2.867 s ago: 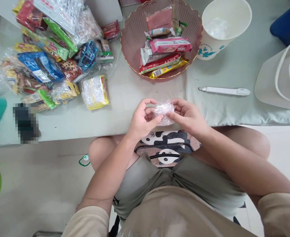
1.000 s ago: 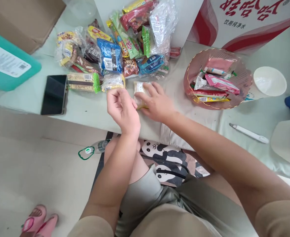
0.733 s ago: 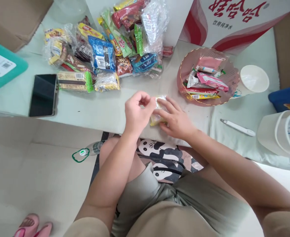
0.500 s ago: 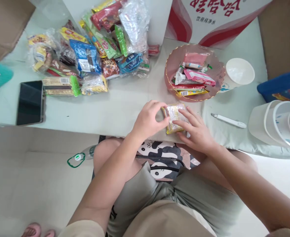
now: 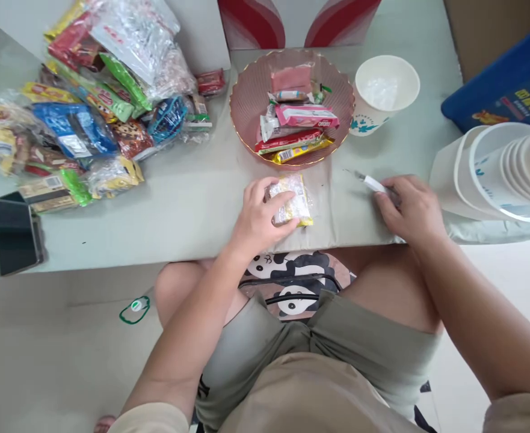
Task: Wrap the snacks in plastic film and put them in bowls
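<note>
My left hand (image 5: pixel 262 213) is closed around a small yellow snack packet (image 5: pixel 295 198) in shiny clear wrapping, resting on the table near its front edge. To the right, my right hand (image 5: pixel 411 207) grips the handle of a slim white utility knife (image 5: pixel 375 184), whose grey tip points left; the palm hides its rear end. Just beyond the packet stands a pink scalloped bowl (image 5: pixel 246 120) with a gold rim, holding several wrapped snacks.
A pile of packaged snacks (image 5: pixel 75 129) covers the table's left, with a black phone (image 5: pixel 16 234) before it. Right of the bowl is a paper cup (image 5: pixel 377 90). White tubs with stacked cups (image 5: pixel 456 171) and a blue box (image 5: pixel 494 78) stand at far right.
My right hand has left the snack packet, moved right and taken hold of the utility knife. My left hand still holds the packet. The view has shifted.
</note>
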Tool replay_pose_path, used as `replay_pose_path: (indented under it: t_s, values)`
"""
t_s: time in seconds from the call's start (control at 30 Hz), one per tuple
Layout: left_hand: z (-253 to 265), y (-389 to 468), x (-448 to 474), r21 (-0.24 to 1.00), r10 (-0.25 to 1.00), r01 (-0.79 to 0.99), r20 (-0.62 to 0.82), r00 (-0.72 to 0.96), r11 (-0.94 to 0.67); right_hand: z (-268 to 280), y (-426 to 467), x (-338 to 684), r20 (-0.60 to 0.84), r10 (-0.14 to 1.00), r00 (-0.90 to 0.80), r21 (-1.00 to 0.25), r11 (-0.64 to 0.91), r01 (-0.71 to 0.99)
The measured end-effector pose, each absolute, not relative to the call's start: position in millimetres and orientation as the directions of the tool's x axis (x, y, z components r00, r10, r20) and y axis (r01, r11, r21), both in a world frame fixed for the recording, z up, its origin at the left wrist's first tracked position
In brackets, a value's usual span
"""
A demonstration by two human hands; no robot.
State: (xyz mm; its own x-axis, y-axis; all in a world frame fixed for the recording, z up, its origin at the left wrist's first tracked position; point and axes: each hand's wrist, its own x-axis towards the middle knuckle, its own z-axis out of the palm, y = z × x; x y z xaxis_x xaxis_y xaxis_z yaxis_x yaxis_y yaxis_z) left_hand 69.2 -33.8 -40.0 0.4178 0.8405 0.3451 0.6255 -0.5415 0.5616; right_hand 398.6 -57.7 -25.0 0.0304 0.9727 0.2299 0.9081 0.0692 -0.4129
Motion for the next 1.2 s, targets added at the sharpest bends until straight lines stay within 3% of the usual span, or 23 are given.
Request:
replay_pose_path:
  t_s: [0.07,0.13,0.2,0.3,0.37,0.47,0.57,0.77,0.97,1.2]
  values:
    - [-42,-33,68,0.563,0.812,0.588,0.358,0.460,-0.581,-12,-67,384,0.201,0.976,0.079,-0.586,0.055,0.808]
    - [-44,-32,65,0.579,0.810,0.570,0.360,0.463,-0.583,1,-76,368,0.144,0.981,0.127,-0.815,0.045,0.578]
    - [-44,-32,62,0.597,0.838,0.591,0.343,0.424,-0.543,14,-82,354,0.078,0.987,0.143,-0.951,0.031,0.307]
    - [-44,-32,57,0.611,0.866,0.615,0.323,0.382,-0.499,30,-85,340,-0.027,0.998,0.064,-0.999,-0.029,0.036]
    - [-43,-33,55,0.624,0.865,0.600,0.326,0.382,-0.501,36,-84,334,-0.110,0.990,-0.094,-0.990,-0.118,-0.084]
    - [-43,-35,54,0.654,0.876,0.586,0.309,0.371,-0.478,36,-77,323,-0.069,0.958,-0.280,-0.976,-0.122,-0.179]
    - [-42,-37,53,0.671,0.901,0.607,0.253,0.353,-0.426,33,-65,300,0.087,0.960,-0.268,-0.983,0.039,-0.178]
    - [-39,-36,52,0.640,0.919,0.663,0.213,0.333,-0.389,27,-52,252,0.212,0.962,-0.170,-0.962,0.175,-0.209]
    - [-38,-37,52,0.609,0.918,0.691,0.193,0.347,-0.389,4,-62,268,0.271,0.959,-0.081,-0.890,0.281,0.359]
    - [-30,-38,57,0.609,0.931,0.714,0.127,0.343,-0.346,13,-44,268,0.209,0.976,-0.059,-0.781,0.203,0.591]
